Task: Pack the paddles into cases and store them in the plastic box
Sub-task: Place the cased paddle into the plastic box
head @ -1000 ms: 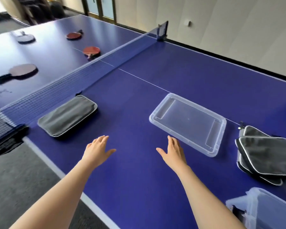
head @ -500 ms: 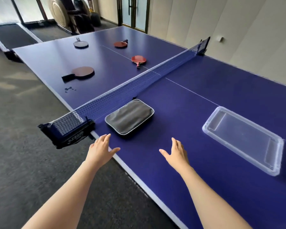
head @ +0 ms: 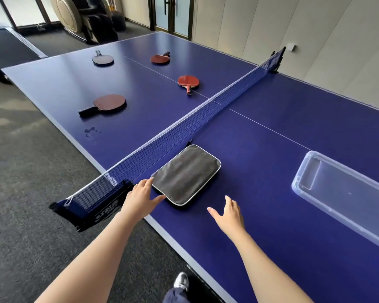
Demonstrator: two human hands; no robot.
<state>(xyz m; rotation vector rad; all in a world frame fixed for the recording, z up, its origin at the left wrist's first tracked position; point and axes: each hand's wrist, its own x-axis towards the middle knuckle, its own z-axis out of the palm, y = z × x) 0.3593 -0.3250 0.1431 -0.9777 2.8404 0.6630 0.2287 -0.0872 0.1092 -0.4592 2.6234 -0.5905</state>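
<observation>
A grey paddle case [head: 186,174] with white piping lies flat on the blue table just this side of the net. My left hand [head: 141,199] is open, its fingertips at the case's near left corner. My right hand [head: 229,215] hovers open over the table to the right of the case, touching nothing. Beyond the net lie several paddles: a brown one with a black handle [head: 108,102], a red one [head: 188,82], another red one [head: 160,59] and a dark one [head: 102,59]. A clear plastic lid [head: 346,194] lies at the right.
The net [head: 184,132] crosses the table, its clamp [head: 92,209] at the near edge beside my left hand. Grey carpet lies to the left. A massage chair [head: 85,18] stands at the far end. My shoe [head: 181,282] shows below the table edge.
The view has swung left, dropping the stacked cases and the plastic box out of sight. Both hands have moved forward, and the left one has reached the case's corner.
</observation>
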